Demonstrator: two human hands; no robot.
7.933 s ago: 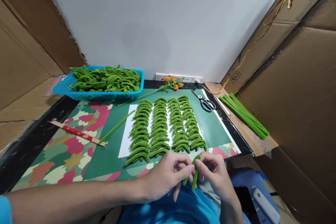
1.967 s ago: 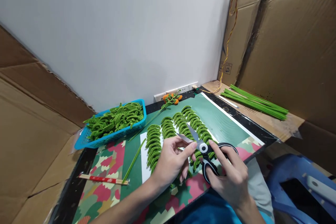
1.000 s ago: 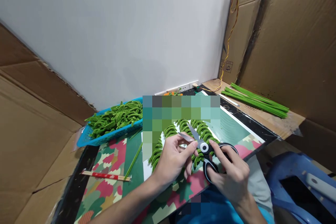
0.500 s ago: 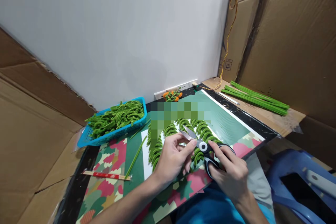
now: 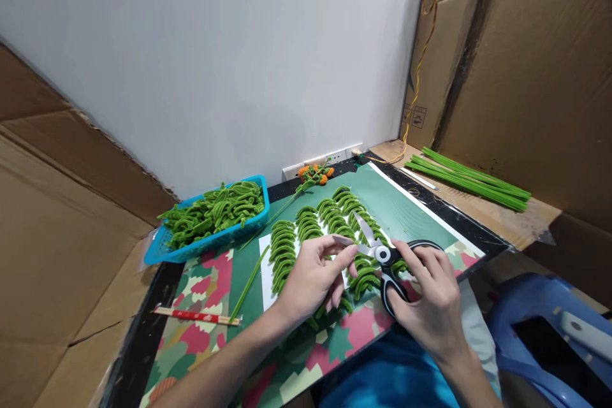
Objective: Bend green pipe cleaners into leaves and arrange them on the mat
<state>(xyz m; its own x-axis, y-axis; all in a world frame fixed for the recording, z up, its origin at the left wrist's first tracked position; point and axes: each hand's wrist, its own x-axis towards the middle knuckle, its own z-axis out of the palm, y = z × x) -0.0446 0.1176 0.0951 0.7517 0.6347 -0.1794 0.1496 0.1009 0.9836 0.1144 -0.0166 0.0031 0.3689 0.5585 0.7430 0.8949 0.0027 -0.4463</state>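
My right hand (image 5: 428, 296) grips black-handled scissors (image 5: 382, 255), thumb in one loop and fingers in the other. The scissor blades are spread apart and point left, towards my left hand (image 5: 318, 277). Thumb and fingertips of my left hand are pinched together by the lower blade; whatever lies between them is too small to make out. Beneath both hands, rows of curved green pipe cleaner pieces (image 5: 283, 255) lie on a white sheet (image 5: 266, 277). A few more curved pieces show below my left hand.
A blue basket (image 5: 205, 248) heaped with bent green pipe cleaners stands at the left. Wrapped chopsticks (image 5: 196, 315) lie in front of it. Orange flowers (image 5: 315, 173) rest by the wall. Straight green stems (image 5: 473, 182) lie at the right, above a blue stool (image 5: 521, 306) with a phone (image 5: 554, 357).
My right hand has shifted right and slightly up with the scissors, and the blades have spread wider. My left hand stays pinched in nearly the same place.
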